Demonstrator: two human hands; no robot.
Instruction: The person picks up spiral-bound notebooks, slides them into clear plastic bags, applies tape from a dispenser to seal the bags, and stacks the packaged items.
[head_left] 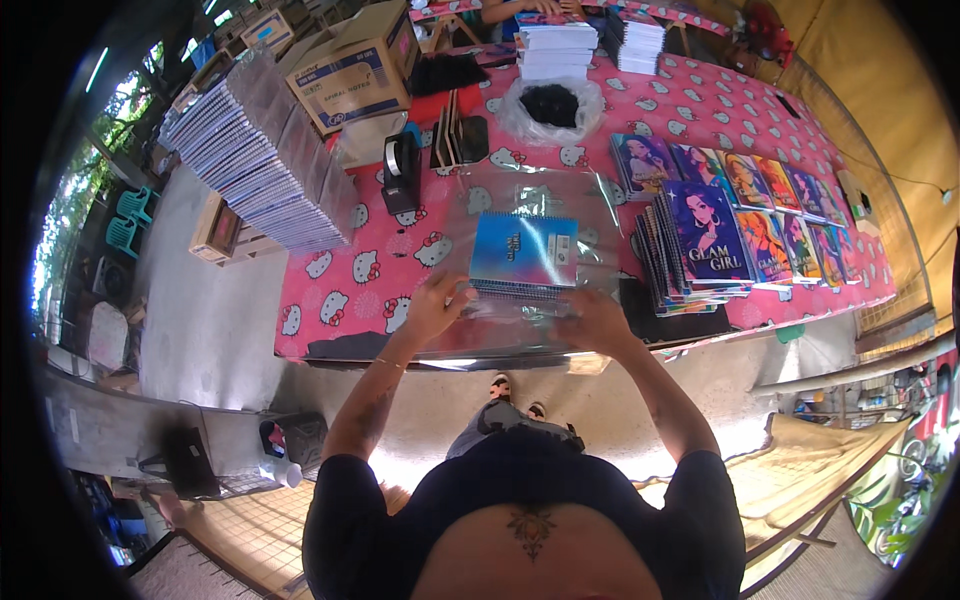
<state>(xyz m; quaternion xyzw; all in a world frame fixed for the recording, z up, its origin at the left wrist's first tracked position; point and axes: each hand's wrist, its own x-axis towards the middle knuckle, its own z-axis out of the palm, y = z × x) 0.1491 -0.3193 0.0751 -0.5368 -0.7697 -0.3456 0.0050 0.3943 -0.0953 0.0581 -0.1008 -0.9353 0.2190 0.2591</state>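
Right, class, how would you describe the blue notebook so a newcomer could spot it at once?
Start with the table's pink patterned cover. Near its front edge, between the person's left hand and right hand, the notebook lies amid clear plastic. Its blue face has a pale label and no portrait, unlike the portrait-covered notebooks to the right.

The person wears a dark navy short-sleeved top [345, 520], greyish trousers [507, 414], dark-and-pale footwear [499, 386] and a thin bracelet [391, 363] on the left wrist, with a symmetrical ornate chest tattoo [531, 530] and dark ink [376, 408] on that forearm.
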